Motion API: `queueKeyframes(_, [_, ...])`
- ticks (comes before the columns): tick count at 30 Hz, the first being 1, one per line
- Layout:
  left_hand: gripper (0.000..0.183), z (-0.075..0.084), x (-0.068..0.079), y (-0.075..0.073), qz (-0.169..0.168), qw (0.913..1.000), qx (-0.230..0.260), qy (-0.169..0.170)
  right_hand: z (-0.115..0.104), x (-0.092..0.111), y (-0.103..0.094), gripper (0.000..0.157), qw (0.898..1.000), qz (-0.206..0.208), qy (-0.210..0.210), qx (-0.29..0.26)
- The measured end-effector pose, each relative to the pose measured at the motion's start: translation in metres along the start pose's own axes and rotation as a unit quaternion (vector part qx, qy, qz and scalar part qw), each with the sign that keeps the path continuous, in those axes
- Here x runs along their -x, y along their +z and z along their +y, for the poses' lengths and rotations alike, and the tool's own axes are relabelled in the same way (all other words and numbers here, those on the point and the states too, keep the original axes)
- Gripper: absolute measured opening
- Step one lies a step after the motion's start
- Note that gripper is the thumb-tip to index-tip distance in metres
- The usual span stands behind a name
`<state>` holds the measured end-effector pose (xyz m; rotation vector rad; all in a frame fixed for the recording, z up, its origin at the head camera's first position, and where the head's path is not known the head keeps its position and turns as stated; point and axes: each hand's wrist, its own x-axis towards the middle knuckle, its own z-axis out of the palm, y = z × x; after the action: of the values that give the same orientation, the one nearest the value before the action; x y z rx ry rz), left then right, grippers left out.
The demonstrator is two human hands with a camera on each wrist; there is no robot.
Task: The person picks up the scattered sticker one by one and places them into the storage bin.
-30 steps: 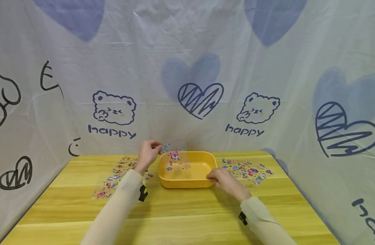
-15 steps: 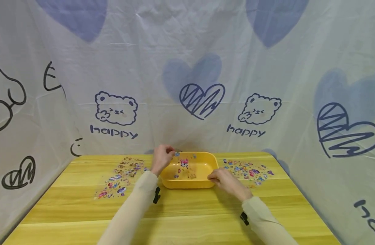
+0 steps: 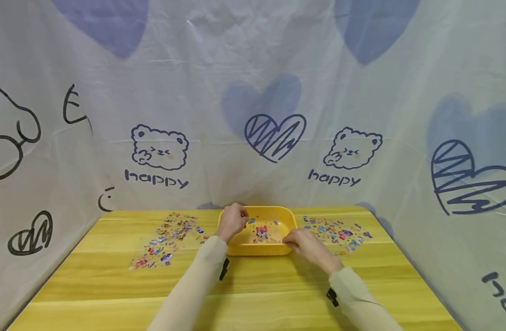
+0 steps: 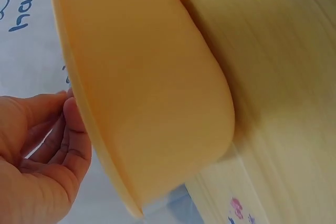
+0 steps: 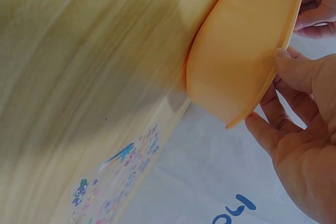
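A yellow plastic basin (image 3: 258,250) sits on the table. Thumb and fingertips of my left hand (image 3: 234,221) pinch the corner of a clear sticker sheet (image 3: 262,231) printed with small colourful flowers, which lies within the basin's outline. In the left wrist view the left hand (image 4: 44,156) shows beyond the basin's rim (image 4: 86,114), which hides the sheet. At the front right corner, my right hand (image 3: 304,241) holds the basin's rim, its thumb outside and fingers curled over the edge, as the right hand (image 5: 299,129) shows in the right wrist view.
More clear flower-printed sheets (image 3: 166,239) lie on the wood-patterned table left of the basin. Others, also flower-printed sheets (image 3: 339,233), lie to its right. A white cloth (image 3: 211,161) with hearts and bears hangs close behind the table's back edge.
My left hand has moved right and down with the sticker sheet, from above the basin's left rim to inside its outline. The right hand keeps its hold on the rim.
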<state>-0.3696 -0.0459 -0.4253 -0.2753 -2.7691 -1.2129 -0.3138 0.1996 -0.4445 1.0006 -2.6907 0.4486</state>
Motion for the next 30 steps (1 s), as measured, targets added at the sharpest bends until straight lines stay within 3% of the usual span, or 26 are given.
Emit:
queueKeyframes(9, [0.012, 0.006, -0.004, 0.013, 0.01, 0.9991, -0.038, 0.017, -0.001, 0.001, 0.0, 0.014, 1.0, -0.005, 0.004, -0.01])
queueKeyframes(16, [0.01, 0.008, -0.009, 0.022, 0.009, 0.9978, -0.065, 0.01, 0.001, 0.001, 0.0, 0.014, 1.0, 0.0, -0.004, -0.013])
queueKeyframes(30, [0.019, 0.008, -0.008, 0.023, -0.018, 0.9975, -0.067, -0.009, 0.001, 0.001, 0.0, 0.013, 1.0, -0.001, -0.005, -0.009])
